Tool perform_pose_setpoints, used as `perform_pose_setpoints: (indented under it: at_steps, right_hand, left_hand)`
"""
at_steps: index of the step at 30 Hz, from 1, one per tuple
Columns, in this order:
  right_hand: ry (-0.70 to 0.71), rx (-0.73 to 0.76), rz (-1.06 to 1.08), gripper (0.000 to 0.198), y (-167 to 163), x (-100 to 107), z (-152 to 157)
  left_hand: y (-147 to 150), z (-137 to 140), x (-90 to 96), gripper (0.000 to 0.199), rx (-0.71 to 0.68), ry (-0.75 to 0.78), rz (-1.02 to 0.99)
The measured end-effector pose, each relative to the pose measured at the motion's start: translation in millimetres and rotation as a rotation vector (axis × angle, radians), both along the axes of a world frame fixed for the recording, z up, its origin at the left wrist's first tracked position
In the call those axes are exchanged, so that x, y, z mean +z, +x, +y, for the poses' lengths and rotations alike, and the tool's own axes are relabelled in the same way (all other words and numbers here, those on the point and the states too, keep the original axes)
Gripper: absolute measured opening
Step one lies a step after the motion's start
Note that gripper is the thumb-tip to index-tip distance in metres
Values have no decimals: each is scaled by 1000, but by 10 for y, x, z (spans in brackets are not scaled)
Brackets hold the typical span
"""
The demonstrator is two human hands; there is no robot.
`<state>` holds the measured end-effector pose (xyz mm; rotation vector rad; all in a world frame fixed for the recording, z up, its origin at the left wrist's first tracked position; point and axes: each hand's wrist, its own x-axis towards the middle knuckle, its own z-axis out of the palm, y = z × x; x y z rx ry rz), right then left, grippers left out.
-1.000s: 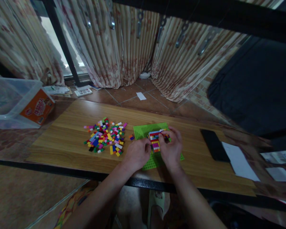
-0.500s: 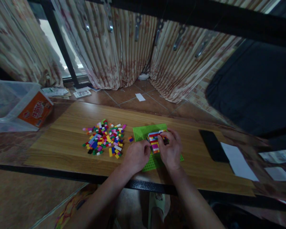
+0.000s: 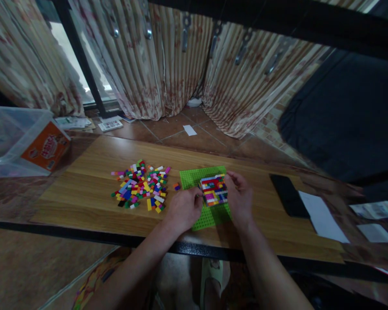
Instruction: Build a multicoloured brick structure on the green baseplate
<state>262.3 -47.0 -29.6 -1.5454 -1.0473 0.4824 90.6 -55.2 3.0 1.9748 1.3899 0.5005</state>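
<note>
A block of many-coloured toy building bricks (image 3: 212,192) stands on a green studded baseplate (image 3: 209,219). My left hand (image 3: 185,209) is closed, its curled fingertips at the block's left side. At the opposite side, my right hand (image 3: 241,199) has its thumb and fingers against the block's right edge. Both hands hold the block between them, and part of its right end is hidden behind my right fingers. To the left of the baseplate lie a small orange and blue pair of bricks (image 3: 176,186) and a scattered pile of loose bricks (image 3: 133,189).
The wooden table (image 3: 93,193) has a dark front edge. A black phone-like slab (image 3: 289,196) and a white paper sheet (image 3: 323,217) lie at the right. A clear plastic bin (image 3: 16,144) with an orange label stands at the far left. Striped curtains (image 3: 168,69) hang behind.
My right hand has moved right, off the top of the brick block to its right edge, uncovering more of the top. The left hand stays at the left side.
</note>
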Motion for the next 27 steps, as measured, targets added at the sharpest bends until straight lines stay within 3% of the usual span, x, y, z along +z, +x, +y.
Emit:
perform_pose_setpoints:
  at_steps: [17, 22, 27]
  right_hand:
    - [-68, 14, -120, 34, -71, -16, 59]
    - [-65, 21, -90, 34, -48, -26, 54]
    - [54, -27, -148, 34, -6, 84, -31]
  left_hand:
    - [6, 24, -14, 18, 40, 8, -33]
    - [-20, 39, -80, 18, 67, 27, -209]
    - [3, 53, -69, 19, 67, -16, -394]
